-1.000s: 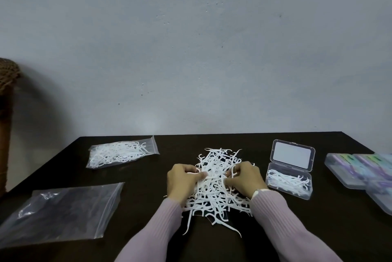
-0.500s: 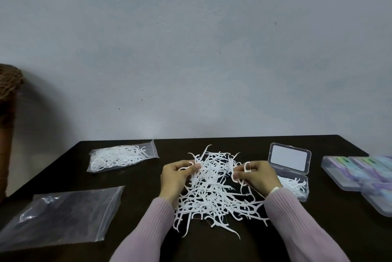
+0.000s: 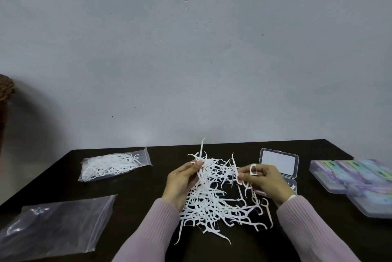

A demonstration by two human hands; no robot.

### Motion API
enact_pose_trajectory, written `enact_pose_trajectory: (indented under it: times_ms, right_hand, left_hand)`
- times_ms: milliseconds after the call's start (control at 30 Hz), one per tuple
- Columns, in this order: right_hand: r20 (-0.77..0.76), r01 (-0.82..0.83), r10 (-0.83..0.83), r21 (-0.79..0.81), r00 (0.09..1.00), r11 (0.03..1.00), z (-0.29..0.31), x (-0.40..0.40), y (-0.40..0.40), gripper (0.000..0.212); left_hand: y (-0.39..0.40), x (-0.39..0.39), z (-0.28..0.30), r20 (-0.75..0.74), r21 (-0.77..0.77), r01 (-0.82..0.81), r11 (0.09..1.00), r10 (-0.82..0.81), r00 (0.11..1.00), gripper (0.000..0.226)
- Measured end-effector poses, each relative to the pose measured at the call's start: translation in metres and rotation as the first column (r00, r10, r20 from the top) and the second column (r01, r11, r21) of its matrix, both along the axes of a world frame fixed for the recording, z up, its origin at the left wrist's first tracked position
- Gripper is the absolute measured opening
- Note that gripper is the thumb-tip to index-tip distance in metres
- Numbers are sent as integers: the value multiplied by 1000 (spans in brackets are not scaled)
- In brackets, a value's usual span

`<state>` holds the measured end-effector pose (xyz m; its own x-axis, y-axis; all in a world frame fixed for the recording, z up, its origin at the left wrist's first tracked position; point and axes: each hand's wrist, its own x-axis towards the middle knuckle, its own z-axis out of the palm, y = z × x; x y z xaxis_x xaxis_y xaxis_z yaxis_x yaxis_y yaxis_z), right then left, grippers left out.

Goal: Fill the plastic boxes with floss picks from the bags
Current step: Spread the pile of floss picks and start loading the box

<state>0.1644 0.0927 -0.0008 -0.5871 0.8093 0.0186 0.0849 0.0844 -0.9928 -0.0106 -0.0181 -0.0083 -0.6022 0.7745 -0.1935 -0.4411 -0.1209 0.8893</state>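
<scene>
Landmark: loose pile of white floss picks (image 3: 214,196) on the dark table (image 3: 318,155), roughly centre.

Left hand (image 3: 180,185) at the pile's left edge, fingers curled, pinching a few picks raised off the heap; how many cannot be counted. Right hand (image 3: 265,181) at the pile's right edge, thumb and fingers pinching one pick by its head, with more picks hanging under the palm. Both wrists in pink ribbed sleeves (image 3: 152,232).

Right of the pile, behind the right hand: open clear plastic box (image 3: 279,163), lid tilted up. Its tray is mostly hidden by the hand; only a corner with a few picks shows.

Far right of the pile: stack of closed boxes (image 3: 356,179) with coloured contents, blurred, cut off by the frame edge.

Left of the pile, toward the wall: sealed bag of floss picks (image 3: 112,165). Nearer left: flat clear bag (image 3: 55,225), contents not discernible, cut off at the frame's left edge.

Brown woven object (image 3: 5,89) at far left, mostly out of frame.
</scene>
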Motion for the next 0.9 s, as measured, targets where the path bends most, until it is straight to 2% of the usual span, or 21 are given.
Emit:
enact_pose_trajectory:
  times_ms: [233, 333, 467, 700, 900]
  right_hand:
    - [-38, 23, -27, -117, 999, 993, 0, 37, 15, 14]
    - [-49, 51, -59, -156, 997, 986, 2, 48, 20, 14]
    - [-106, 130, -151, -179, 983, 975, 4, 67, 29, 14]
    - [-80, 333, -331, 19, 940, 943, 1, 86, 42, 12]
    - [126, 230, -265, 241, 956, 943, -8, 76, 46, 15]
  left_hand:
    - [31, 30, 5, 106, 36, 94, 995, -97, 990, 21]
    - [45, 40, 3, 90, 31, 119, 992, -121, 989, 11]
    - [61, 54, 2, 71, 26, 141, 990, -143, 987, 15]
    - [84, 75, 4, 123, 36, 164, 986, -168, 978, 26]
    - [91, 81, -3, 170, 45, 199, 979, -203, 964, 17]
